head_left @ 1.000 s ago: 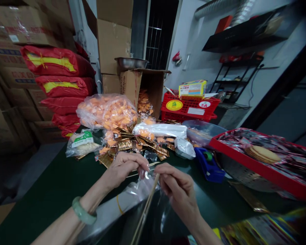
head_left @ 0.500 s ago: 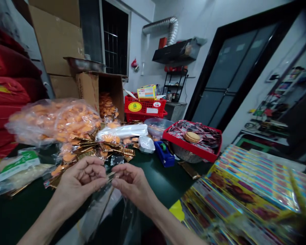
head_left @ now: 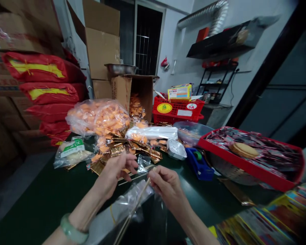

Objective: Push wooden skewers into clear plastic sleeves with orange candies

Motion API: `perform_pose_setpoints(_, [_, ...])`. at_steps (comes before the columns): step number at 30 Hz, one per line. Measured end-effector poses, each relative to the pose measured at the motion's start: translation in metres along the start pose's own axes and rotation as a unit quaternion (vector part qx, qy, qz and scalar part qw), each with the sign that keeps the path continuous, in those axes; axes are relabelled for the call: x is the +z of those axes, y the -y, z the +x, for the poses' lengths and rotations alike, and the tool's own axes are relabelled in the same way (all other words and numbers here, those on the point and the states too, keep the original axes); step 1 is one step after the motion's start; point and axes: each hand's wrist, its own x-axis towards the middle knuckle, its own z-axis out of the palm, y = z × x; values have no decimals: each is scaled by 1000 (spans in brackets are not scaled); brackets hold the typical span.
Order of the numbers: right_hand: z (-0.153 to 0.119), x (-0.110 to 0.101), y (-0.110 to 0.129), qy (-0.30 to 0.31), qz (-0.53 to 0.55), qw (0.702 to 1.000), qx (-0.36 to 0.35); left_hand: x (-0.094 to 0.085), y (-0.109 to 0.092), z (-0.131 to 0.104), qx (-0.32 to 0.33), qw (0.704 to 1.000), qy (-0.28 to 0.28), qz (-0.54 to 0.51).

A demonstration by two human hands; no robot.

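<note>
My right hand [head_left: 165, 185] pinches the upper end of some thin pale sticks [head_left: 129, 217], which slant down toward the bottom edge. My left hand [head_left: 119, 172], a pale green bangle on its wrist, has its fingers apart and holds nothing I can see. It hovers in front of the gold foil packets [head_left: 117, 150]. More thin sticks [head_left: 136, 177] lie on the table between the hands. Below my hands lies a clear plastic bag [head_left: 122, 204], its far end close to the pinched sticks. A small clear packet [head_left: 144, 164] is just beyond the fingers.
Behind are a large bag of orange pieces [head_left: 99, 115], a foil tray [head_left: 176, 149], and a blue tape dispenser [head_left: 200, 165]. A red-rimmed basket of sachets [head_left: 252, 173] stands right, near yellow printed boxes [head_left: 275, 221]. Red sacks [head_left: 51, 92] are stacked left.
The view has swung left. My hands were close together at the fingertips; now the left has drawn away and opened, while the right keeps the sticks.
</note>
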Motion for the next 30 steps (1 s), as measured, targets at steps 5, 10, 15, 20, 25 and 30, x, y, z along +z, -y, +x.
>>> perform_pose_setpoints(5, [-1, 5, -8, 34, 17, 999, 28, 10, 15, -6, -31, 992, 22, 121])
perform_pose_setpoints(10, [2, 4, -12, 64, 116, 990, 39, 6, 28, -4, -50, 998, 39, 17])
perform_pose_setpoints(15, [3, -6, -3, -95, 96, 991, 19, -1, 29, -1, -26, 999, -38, -13])
perform_pose_setpoints(20, [-9, -2, 13, -136, -98, 984, -52, 4, 27, -2, -12, 996, -53, 71])
perform_pose_setpoints(25, [-7, 9, 17, 32, -94, 995, -1, 13, 24, -4, -8, 988, 28, 149])
perform_pose_setpoints(30, [10, -11, 38, 32, -196, 975, -99, 0, 33, 2, -1, 986, 0, 165])
